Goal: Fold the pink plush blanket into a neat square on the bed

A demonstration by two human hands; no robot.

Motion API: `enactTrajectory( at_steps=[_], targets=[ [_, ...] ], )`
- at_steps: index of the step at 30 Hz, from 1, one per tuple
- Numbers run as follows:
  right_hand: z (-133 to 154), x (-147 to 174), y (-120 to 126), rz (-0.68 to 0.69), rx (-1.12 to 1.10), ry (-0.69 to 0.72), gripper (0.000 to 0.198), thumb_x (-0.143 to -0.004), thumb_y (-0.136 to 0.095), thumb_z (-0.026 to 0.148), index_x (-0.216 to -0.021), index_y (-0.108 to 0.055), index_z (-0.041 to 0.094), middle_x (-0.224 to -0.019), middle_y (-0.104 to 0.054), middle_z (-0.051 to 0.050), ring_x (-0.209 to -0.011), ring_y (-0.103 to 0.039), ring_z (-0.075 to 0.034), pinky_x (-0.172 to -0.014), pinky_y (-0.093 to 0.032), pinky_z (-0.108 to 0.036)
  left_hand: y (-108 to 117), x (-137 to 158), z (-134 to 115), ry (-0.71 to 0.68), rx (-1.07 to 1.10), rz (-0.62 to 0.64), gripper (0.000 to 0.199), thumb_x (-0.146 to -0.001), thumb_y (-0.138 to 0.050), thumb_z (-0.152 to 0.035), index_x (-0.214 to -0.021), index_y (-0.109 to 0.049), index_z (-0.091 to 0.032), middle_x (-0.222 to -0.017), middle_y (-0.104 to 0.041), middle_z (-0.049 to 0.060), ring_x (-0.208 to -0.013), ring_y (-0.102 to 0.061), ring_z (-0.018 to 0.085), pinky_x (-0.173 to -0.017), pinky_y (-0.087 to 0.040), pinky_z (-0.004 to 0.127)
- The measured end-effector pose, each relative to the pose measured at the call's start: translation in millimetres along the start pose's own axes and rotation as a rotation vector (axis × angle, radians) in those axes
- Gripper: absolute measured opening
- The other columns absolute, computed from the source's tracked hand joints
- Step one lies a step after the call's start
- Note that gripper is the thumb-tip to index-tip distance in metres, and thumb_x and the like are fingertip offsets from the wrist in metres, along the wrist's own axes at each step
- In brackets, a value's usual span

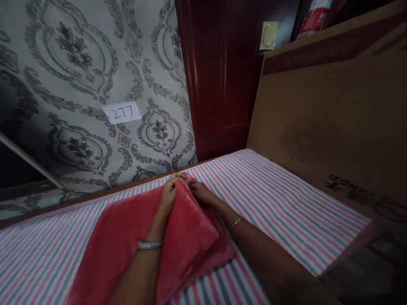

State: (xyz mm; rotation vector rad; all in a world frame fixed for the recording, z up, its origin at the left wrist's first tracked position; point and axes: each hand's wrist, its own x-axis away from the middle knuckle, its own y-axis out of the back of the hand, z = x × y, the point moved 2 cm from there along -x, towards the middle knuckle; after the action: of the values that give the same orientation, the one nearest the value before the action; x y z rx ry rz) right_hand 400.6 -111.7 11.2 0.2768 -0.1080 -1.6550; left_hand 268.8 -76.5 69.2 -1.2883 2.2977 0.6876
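A soft red fleece blanket (190,228) lies partly folded on a surface covered by a striped sheet (273,186). At the blanket's far edge, my left hand (171,190) is closed around a bunched fold, a bangle on its wrist. Just to the right, my right hand (202,193) grips the same gathered part; its fingertips are partly hidden by the fabric. The two hands are close together, and a raised flap of the blanket slopes from them toward me. The rest of the blanket spreads to the left beneath my left forearm.
A large cardboard box (318,106) stands along the right side of the striped sheet. Behind are a patterned wall with a paper label (122,112) reading 277 and a dark red panel (222,76) with a switch (269,35). A red-and-white container (314,19) shows above the box.
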Motion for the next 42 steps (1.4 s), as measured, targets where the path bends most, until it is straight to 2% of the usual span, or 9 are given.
enactTrajectory(
  at_steps=[3,8,12,16,22,27,31,34,42],
  targets=[
    [4,4,11,0.026,-0.188,-0.094,0.013,-0.07,-0.051,0.015,-0.07,-0.064,0.019,-0.059,-0.061,0.001,-0.055,-0.058,-0.014,-0.057,-0.047,-0.026,1,1,2,-0.004,-0.013,-0.014,0.027,-0.08,-0.063,-0.041,-0.062,-0.062,-0.02,-0.094,-0.065,0.008,-0.094,-0.06,0.023,-0.089,-0.047,0.035],
    [6,1,5,0.005,-0.432,-0.139,0.009,-0.065,-0.063,0.023,-0.073,-0.061,0.019,-0.053,-0.055,0.005,-0.044,-0.05,-0.01,-0.049,-0.041,-0.023,1,1,4,-0.036,-0.047,0.022,0.022,-0.082,-0.06,-0.032,-0.064,-0.062,-0.02,-0.095,-0.064,0.007,-0.095,-0.06,0.023,-0.09,-0.047,0.036],
    [0,-5,2,-0.104,-0.545,-0.108,0.023,-0.064,-0.071,0.035,-0.079,-0.065,0.019,-0.052,-0.056,0.006,-0.047,-0.049,-0.01,-0.052,-0.041,-0.025,-10,2,4,-0.111,-0.17,0.166,0.016,-0.08,-0.05,-0.014,-0.073,-0.063,-0.02,-0.102,-0.062,0.007,-0.102,-0.059,0.022,-0.095,-0.047,0.037],
    [-7,-8,11,-0.218,-0.591,-0.06,0.025,-0.059,-0.074,0.038,-0.074,-0.067,0.019,-0.061,-0.066,0.001,-0.06,-0.059,-0.015,-0.064,-0.048,-0.029,-22,6,7,-0.201,-0.349,0.235,0.039,-0.072,-0.045,-0.003,-0.103,-0.061,-0.02,-0.119,-0.056,0.009,-0.118,-0.053,0.021,-0.106,-0.042,0.041],
    [-12,-7,20,-0.286,-0.522,-0.057,0.023,-0.064,-0.066,0.041,-0.072,-0.066,0.019,-0.064,-0.067,0.001,-0.062,-0.06,-0.016,-0.065,-0.049,-0.03,-30,8,11,-0.187,-0.572,0.208,0.045,-0.074,-0.048,-0.008,-0.118,-0.051,-0.018,-0.12,-0.055,0.012,-0.115,-0.055,0.022,-0.103,-0.046,0.04],
    [-8,-9,29,-0.372,-0.342,-0.046,0.028,-0.076,-0.06,0.046,-0.071,-0.064,0.019,-0.07,-0.067,0.001,-0.072,-0.06,-0.016,-0.072,-0.047,-0.029,-32,10,2,0.042,-1.014,0.085,0.048,-0.084,-0.057,-0.029,-0.128,-0.053,-0.01,-0.133,-0.056,0.021,-0.128,-0.049,0.034,-0.112,-0.034,0.053],
    [-7,-15,32,-0.407,-0.211,-0.043,0.022,-0.074,-0.068,0.038,-0.088,-0.07,0.021,-0.092,-0.071,-0.001,-0.093,-0.062,-0.019,-0.09,-0.047,-0.032,-38,15,0,0.162,-1.185,0.322,0.055,-0.096,-0.041,-0.038,-0.142,-0.046,-0.008,-0.148,-0.048,0.021,-0.14,-0.039,0.035,-0.116,-0.025,0.058],
    [-13,-17,29,-0.405,-0.157,-0.087,0.025,-0.074,-0.067,0.027,-0.098,-0.071,0.02,-0.089,-0.071,-0.003,-0.089,-0.065,-0.021,-0.088,-0.05,-0.035,-39,17,3,0.177,-1.237,0.427,0.061,-0.099,-0.037,-0.043,-0.15,-0.037,-0.01,-0.157,-0.036,0.019,-0.148,-0.028,0.034,-0.119,-0.019,0.058],
    [-6,-2,35,-0.344,-0.121,-0.162,0.028,-0.085,-0.057,0.023,-0.11,-0.068,0.02,-0.103,-0.071,-0.004,-0.092,-0.064,-0.017,-0.084,-0.053,-0.031,-41,15,13,0.201,-1.257,0.463,0.064,-0.099,-0.033,-0.05,-0.154,-0.033,-0.017,-0.159,-0.035,0.015,-0.147,-0.029,0.034,-0.117,-0.02,0.06]
  ],
)
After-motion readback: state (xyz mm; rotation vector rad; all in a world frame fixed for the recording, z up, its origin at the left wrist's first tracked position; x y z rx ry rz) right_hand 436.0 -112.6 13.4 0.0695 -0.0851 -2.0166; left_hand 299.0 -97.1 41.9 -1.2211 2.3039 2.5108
